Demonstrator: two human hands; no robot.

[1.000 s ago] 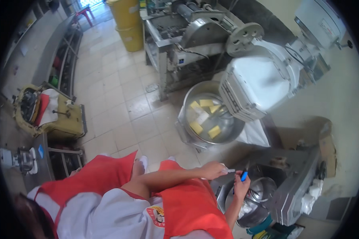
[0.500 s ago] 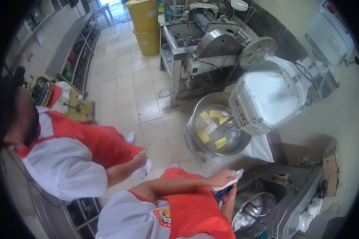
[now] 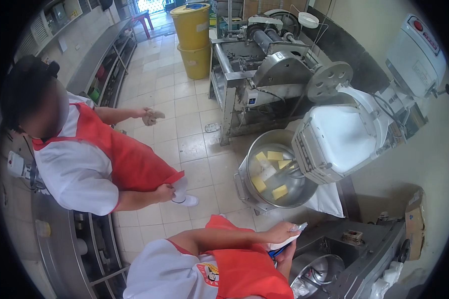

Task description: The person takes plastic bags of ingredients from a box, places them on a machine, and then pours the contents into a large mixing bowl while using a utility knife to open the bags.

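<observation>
- Pale tiled floor (image 3: 192, 119) runs from near to far.
- A large metal roller machine (image 3: 269, 62) stands far, right of centre.
- A co-worker (image 3: 85, 159) in a red apron and white shirt stands at left, one hand out over the floor, the other at the apron's edge.
- A white-headed mixer (image 3: 336, 139) stands at right.
- A grey machine (image 3: 369, 254) sits near, at right, with a metal bowl (image 3: 329, 264) in it.
- The mixer's steel bowl (image 3: 307, 194) contains yellow blocks (image 3: 279, 192) and a white lump.
- Two yellow tubs (image 3: 192, 42) are stacked far off.
- The wearer's left hand (image 3: 280, 232), near and right of centre, pinches a white packet, its fingers closed together.
- The right hand (image 3: 286, 253) is just nearer, against a blue object; its fingers are mostly hidden, so I cannot tell whether they grip.
- The white packet (image 3: 287, 240) lies between the hands, its shiny end pointing right.
- The blue object (image 3: 279, 249) shows just under the packet.
</observation>
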